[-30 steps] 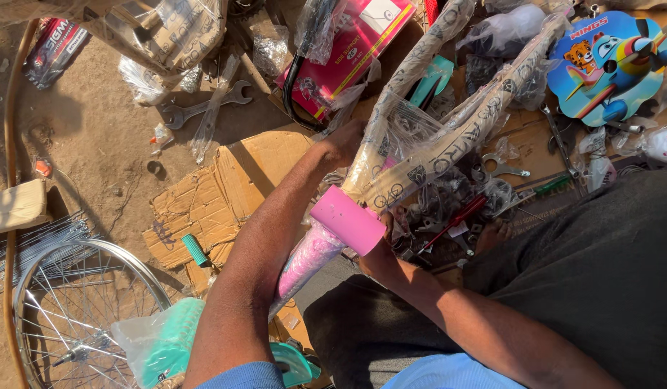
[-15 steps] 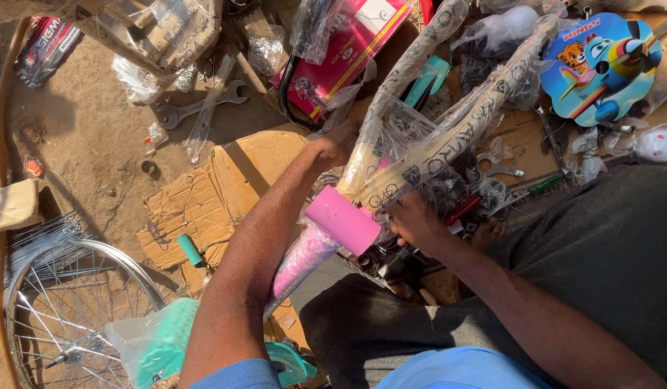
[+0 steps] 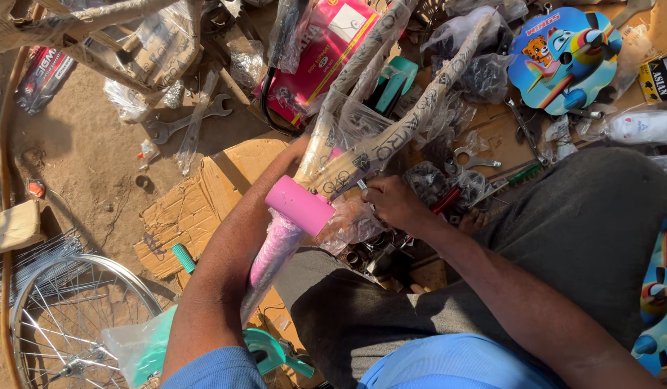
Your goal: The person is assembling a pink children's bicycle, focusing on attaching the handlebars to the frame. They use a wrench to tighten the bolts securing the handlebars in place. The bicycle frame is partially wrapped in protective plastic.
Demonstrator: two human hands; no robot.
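Note:
A pink bicycle frame [image 3: 299,205], its tubes wrapped in printed paper and clear plastic, leans across my lap. My left hand [image 3: 299,148] reaches behind the wrapped tubes and grips the frame; most of the hand is hidden by them. My right hand [image 3: 392,203] is closed on the clear plastic wrapping [image 3: 348,223] just right of the pink tube end, fingers curled into it. A pile of small bagged metal parts [image 3: 380,256] lies under that hand.
A spoked wheel [image 3: 67,317] lies at the lower left on sandy ground. A spanner [image 3: 182,122], a red box [image 3: 319,50], flattened cardboard [image 3: 203,194], a round cartoon-printed plate [image 3: 564,54] and a green-handled screwdriver [image 3: 521,174] surround me. Teal parts [image 3: 276,353] sit by my knee.
My right hand has come up from the parts pile near my lap to the wrapped frame and closed on the plastic. My left arm has stayed on the frame.

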